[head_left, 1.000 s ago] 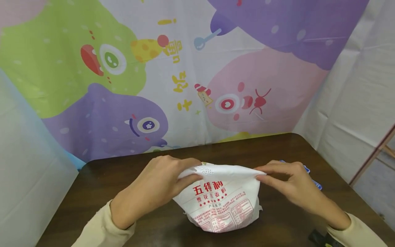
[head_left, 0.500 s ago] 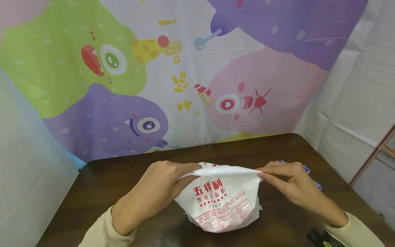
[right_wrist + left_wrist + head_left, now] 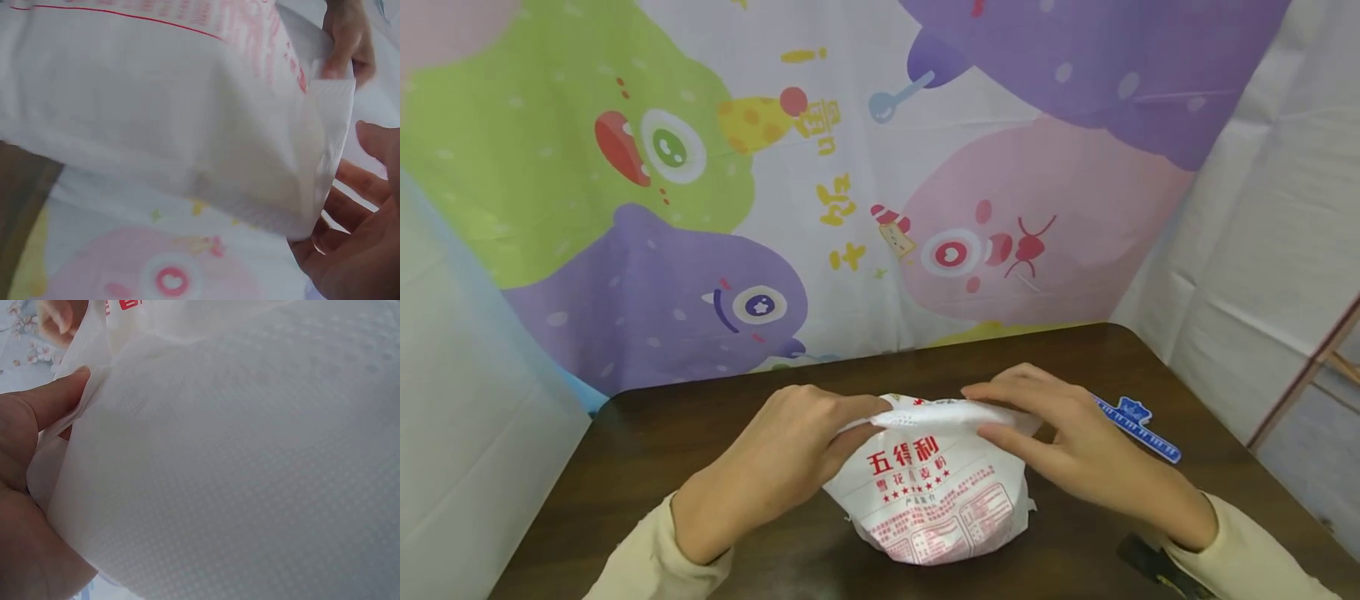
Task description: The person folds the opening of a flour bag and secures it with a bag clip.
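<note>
Left hand (image 3: 786, 437): thumb and forefinger pinch the left end of the rolled top edge (image 3: 943, 415); the left wrist view shows the thumb pressed against white sheet; this hold appears meant to anchor that end and stop the fold from slackening. Right hand (image 3: 1067, 425): thumb lies in front of the edge, fingers behind it; the right wrist view shows the thumb clear of the sheet and the fingers loosely bent, so no firm grip is found; whether the fingertips touch the back cannot be told; the placing at opposite ends presumably serves to keep the fold level. White bag (image 3: 925, 508), red-printed: it rests on the brown table (image 3: 625, 450) between and below the hands; the table seems to carry its weight, leaving the hands only the top to manage. Blue strip (image 3: 1150, 437), possibly a clip: it lies on the table just beyond the right hand, apparently within reach yet clear of the bag; patterned cloth (image 3: 850, 308) hangs behind, seemingly as a screen.
</note>
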A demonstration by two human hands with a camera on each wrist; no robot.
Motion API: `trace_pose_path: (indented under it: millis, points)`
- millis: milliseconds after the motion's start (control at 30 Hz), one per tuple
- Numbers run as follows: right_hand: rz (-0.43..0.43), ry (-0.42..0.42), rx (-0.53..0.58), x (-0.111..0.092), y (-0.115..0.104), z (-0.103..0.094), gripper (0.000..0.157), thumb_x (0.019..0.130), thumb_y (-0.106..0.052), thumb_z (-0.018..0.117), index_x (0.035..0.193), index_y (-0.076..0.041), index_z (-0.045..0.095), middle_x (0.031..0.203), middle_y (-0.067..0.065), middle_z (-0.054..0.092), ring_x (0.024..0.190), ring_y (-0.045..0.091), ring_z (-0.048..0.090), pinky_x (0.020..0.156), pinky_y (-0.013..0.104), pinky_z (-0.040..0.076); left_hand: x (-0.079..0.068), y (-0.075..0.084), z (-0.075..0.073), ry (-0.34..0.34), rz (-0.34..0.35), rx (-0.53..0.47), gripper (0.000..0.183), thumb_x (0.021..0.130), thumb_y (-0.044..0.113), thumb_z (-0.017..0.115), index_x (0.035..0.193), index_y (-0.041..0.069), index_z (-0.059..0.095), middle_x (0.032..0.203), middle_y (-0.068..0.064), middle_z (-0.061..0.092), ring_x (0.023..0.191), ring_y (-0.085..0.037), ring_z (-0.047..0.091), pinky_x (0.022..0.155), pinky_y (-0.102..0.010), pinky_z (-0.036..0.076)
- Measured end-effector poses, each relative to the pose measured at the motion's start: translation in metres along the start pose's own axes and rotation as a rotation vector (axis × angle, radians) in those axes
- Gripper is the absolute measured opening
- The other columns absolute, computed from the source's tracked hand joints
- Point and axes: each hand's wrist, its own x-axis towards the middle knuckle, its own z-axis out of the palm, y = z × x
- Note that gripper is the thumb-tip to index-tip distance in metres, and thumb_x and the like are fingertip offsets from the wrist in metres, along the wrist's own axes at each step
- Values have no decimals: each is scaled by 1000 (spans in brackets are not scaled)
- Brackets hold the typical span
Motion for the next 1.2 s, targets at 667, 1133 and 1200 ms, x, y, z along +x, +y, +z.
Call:
trace_pose_path:
  millis: [667, 1133, 1200]
  points:
    - [-224, 19, -162, 21, -3, 19, 20, 96, -18, 67, 114, -11, 73, 107, -3, 71, 99, 16, 63, 88, 22, 46, 4, 22, -3, -125, 15, 201, 40, 96, 50, 61, 103, 10, 62, 68, 8, 57, 56, -11, 55, 53, -32, 47]
    - [-201, 9, -102, 18, 0, 21, 24, 93, -12, 71, 116, -10, 73, 109, -1, 70, 100, 13, 63, 81, 18, 50, 16, 24, 9, -47, 18, 372, 32, 93, 39, 69, 74, 16, 58, 52, 8, 44, 43, -11, 38, 41, -28, 34]
    - [-176, 6, -80, 17, 2, 20, 26, 91, -10, 72, 117, -10, 73, 109, -1, 70, 99, 12, 63, 78, 16, 50, 17, 21, 9, -46, 23, 347, 31, 93, 37, 70, 74, 17, 57, 52, 9, 41, 44, -9, 35, 40, -27, 33]
